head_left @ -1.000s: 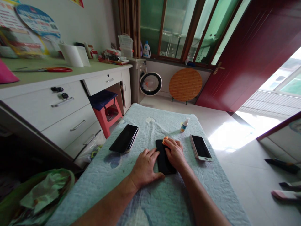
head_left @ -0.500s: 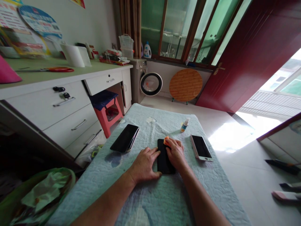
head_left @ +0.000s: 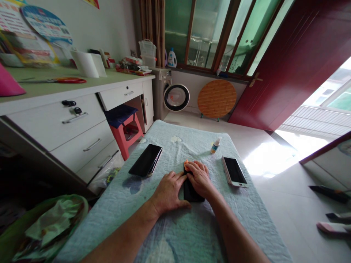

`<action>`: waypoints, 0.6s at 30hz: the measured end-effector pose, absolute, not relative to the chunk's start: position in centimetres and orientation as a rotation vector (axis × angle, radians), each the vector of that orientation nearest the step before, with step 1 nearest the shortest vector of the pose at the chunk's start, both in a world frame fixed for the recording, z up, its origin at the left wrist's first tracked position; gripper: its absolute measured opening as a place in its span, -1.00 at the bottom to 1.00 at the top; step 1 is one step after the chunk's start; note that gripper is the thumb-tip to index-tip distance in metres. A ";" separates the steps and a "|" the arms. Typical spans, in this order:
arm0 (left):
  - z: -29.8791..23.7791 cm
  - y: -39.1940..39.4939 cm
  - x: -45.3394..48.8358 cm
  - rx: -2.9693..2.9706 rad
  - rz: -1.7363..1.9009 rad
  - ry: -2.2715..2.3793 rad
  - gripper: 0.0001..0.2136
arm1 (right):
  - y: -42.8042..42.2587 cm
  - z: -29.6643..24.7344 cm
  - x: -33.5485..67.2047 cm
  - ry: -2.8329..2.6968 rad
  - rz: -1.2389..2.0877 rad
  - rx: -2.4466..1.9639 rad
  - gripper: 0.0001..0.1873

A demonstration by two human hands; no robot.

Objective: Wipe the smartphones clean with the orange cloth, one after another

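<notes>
A black smartphone point(head_left: 193, 193) lies flat on the cloth-covered table in front of me. My left hand point(head_left: 169, 190) steadies it, with the fingers at its left edge and the thumb by its near end. In my right hand point(head_left: 199, 178) is a small orange cloth point(head_left: 187, 165), pressed onto the far end of the screen. The right fingers cover much of the cloth and the upper screen. To the left lies another dark smartphone point(head_left: 146, 160). A white smartphone point(head_left: 235, 172) with a dark screen rests at the right, and a small spray bottle point(head_left: 215, 145) stands beyond it.
The table has a pale blue quilted cover point(head_left: 175, 226). A white desk point(head_left: 63, 120) with drawers runs along the left, with a red stool point(head_left: 126, 135) beneath it. A bin point(head_left: 49, 226) holding crumpled tissue stands at the lower left.
My right hand has slid the orange cloth a little to the left along the phone's far end. The left hand stays nearly in place, its thumb shifted slightly.
</notes>
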State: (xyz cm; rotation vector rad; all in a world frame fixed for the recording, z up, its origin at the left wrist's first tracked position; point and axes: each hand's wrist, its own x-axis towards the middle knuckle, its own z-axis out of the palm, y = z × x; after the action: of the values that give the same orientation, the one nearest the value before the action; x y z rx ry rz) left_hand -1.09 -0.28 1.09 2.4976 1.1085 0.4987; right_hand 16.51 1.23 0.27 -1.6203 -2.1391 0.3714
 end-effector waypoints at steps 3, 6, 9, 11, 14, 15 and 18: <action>1.2 -0.4 -0.9 2.491 0.519 1.134 -0.24 | 1.1 0.7 16.4 -2.149 0.368 -1.511 -0.69; 1.3 -0.5 -0.9 2.492 0.525 1.132 -0.29 | 0.9 0.9 16.4 -2.127 0.365 -1.442 -0.74; 1.4 -0.6 -0.9 2.490 0.515 1.135 -0.28 | 0.6 0.9 16.4 -2.095 0.352 -1.436 -0.76; 1.5 -0.5 -0.9 2.489 0.503 1.138 -0.28 | 0.5 1.0 16.4 -2.099 0.344 -1.457 -0.75; 1.6 -0.5 -0.9 2.493 0.486 1.141 -0.33 | 0.4 1.0 16.3 -2.129 0.321 -1.511 -0.71; 1.7 -0.5 -0.9 2.496 0.483 1.143 -0.34 | 0.4 1.0 16.3 -2.139 0.310 -1.532 -0.70; 1.8 -0.5 -0.8 2.505 0.475 1.145 -0.36 | 0.6 0.7 16.1 -2.172 0.293 -1.588 -0.65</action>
State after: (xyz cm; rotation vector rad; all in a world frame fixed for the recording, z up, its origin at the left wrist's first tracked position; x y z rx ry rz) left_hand -0.84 -0.51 1.76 2.5052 1.1447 0.4750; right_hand 16.09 0.63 0.68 -1.5876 -2.1720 0.2928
